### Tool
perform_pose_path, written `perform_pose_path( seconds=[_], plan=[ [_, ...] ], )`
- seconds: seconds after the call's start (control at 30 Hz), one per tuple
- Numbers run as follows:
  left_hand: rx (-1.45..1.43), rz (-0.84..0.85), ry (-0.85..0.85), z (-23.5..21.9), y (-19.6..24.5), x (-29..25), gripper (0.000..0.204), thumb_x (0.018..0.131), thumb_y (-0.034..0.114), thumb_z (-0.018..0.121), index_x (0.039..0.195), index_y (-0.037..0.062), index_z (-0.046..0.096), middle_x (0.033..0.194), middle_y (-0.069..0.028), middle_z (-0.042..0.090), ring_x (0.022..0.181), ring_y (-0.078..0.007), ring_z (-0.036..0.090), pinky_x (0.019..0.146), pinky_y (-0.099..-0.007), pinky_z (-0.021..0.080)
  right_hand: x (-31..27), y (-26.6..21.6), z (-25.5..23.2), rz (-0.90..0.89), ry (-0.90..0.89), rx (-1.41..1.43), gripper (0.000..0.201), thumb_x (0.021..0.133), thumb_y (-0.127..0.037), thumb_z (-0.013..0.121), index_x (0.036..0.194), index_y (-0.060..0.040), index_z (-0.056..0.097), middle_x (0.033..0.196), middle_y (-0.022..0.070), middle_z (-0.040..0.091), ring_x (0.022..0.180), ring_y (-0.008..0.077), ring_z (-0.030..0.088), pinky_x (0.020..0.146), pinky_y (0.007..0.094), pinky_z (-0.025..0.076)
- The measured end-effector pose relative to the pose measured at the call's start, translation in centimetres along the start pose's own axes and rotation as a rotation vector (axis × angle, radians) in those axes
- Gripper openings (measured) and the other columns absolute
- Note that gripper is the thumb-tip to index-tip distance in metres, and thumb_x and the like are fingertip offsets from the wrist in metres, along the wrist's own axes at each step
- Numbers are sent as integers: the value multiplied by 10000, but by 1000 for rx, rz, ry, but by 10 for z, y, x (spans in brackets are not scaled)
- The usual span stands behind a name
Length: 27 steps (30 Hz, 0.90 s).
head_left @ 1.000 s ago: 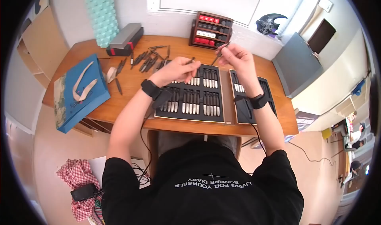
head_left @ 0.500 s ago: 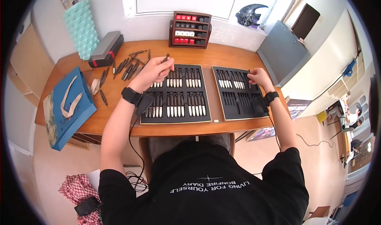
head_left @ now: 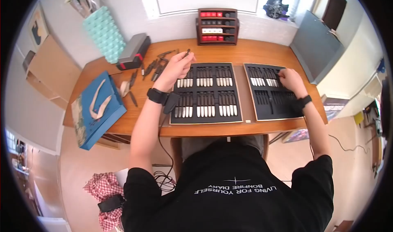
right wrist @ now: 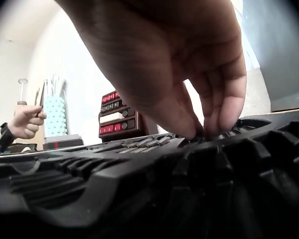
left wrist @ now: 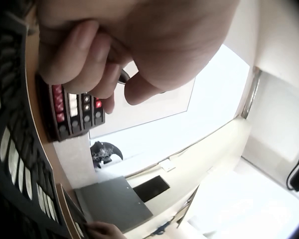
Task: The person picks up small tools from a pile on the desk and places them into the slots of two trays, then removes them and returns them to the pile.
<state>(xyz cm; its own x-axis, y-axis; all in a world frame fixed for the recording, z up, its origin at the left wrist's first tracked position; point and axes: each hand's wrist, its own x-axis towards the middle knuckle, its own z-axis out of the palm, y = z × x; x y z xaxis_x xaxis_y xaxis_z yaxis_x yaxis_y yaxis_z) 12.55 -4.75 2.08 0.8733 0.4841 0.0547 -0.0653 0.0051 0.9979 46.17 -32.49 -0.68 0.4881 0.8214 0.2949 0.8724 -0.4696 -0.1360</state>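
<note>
Above the left black tray (head_left: 204, 88), my left hand (head_left: 175, 71) pinches a slim dark tool (head_left: 188, 52) between thumb and fingers. Its dark end peeks out by the thumb in the left wrist view. My right hand (head_left: 293, 80) reaches down into the upper right part of the right black tray (head_left: 268, 89), fingertips right at the slots and pinched together on a slim dark tool mostly hidden by them. Rows of dark-handled tools with silver ends (head_left: 206, 111) fill the left tray. Similar ones fill upper left slots of the right tray; its lower slots hold none.
Loose dark tools (head_left: 155, 69) lie in a pile left of the trays. Further left are a blue gift bag (head_left: 98, 113) and a grey-black box (head_left: 135, 50). A wooden rack (head_left: 217, 26) of red, black and white cubes stands behind. A grey panel (head_left: 317, 48) leans at right.
My right hand has moved from near the left hand, over the middle, down to the right tray with its tool. The left hand still holds its tool. The head view has shifted.
</note>
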Motion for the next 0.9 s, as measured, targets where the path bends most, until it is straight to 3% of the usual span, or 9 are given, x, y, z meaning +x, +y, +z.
perform_pose_path(
  seconds=[0.17,0.27,0.3,0.37,0.4,0.47,0.5,0.6,0.9],
  plan=[
    [241,38,305,-26,15,-6,223,970,304,532,987,82,532,626,117,331,474,21,244,407,-180,153,2,8,-7,33,-108,54,220,743,-137,593,895,-32,712,865,195,671,836,345,649,739,417,514],
    [929,284,547,-92,-12,4,373,922,349,584,997,-14,541,665,-12,516,542,-140,498,518,-296,410,6,17,-11,17,-143,255,252,770,-159,612,938,5,703,861,188,690,802,325,667,719,387,514],
    [941,276,551,-102,-9,-4,373,922,349,584,997,-14,541,665,-12,516,542,-140,498,518,-296,410,7,19,-12,59,-98,358,263,788,-158,613,958,26,694,848,172,698,762,283,664,699,365,512],
    [1294,-55,582,-116,-8,-23,492,877,412,599,1024,-55,544,860,-179,644,788,-308,643,716,-393,491,11,20,-17,124,-97,556,275,843,-142,602,1007,69,668,803,110,690,661,151,613,632,299,498],
    [1304,-67,587,-123,-10,-31,492,877,412,599,1024,-55,544,860,-179,644,788,-308,643,716,-393,491,15,24,-16,128,-97,622,277,864,-139,590,1036,67,659,776,68,665,620,100,567,594,257,480],
    [1549,-304,557,-130,-15,-43,567,862,465,568,1087,-55,546,1042,-273,630,988,-365,629,809,-416,500,18,24,-18,112,-94,714,270,891,-151,577,1049,52,660,763,40,646,614,84,559,578,230,469],
    [1614,-379,549,-133,-19,-48,625,884,505,509,1152,-59,535,1106,-276,613,1037,-388,606,870,-442,489,20,24,-19,108,-97,725,270,891,-151,577,1049,52,660,763,40,646,614,84,559,578,230,469],
    [1613,-506,588,-132,-18,-56,652,885,530,492,1202,-40,514,1180,-275,576,1051,-400,598,887,-459,488,23,24,-21,90,-114,802,258,910,-165,564,1051,26,667,762,21,639,631,68,554,588,210,466],
    [1612,-474,467,-120,-22,-24,725,900,573,427,1273,-45,481,1231,-281,542,1099,-397,572,929,-457,465,30,29,-15,83,-38,1093,211,935,-203,570,1028,-47,675,783,-30,634,676,21,547,634,178,453]
  ],
)
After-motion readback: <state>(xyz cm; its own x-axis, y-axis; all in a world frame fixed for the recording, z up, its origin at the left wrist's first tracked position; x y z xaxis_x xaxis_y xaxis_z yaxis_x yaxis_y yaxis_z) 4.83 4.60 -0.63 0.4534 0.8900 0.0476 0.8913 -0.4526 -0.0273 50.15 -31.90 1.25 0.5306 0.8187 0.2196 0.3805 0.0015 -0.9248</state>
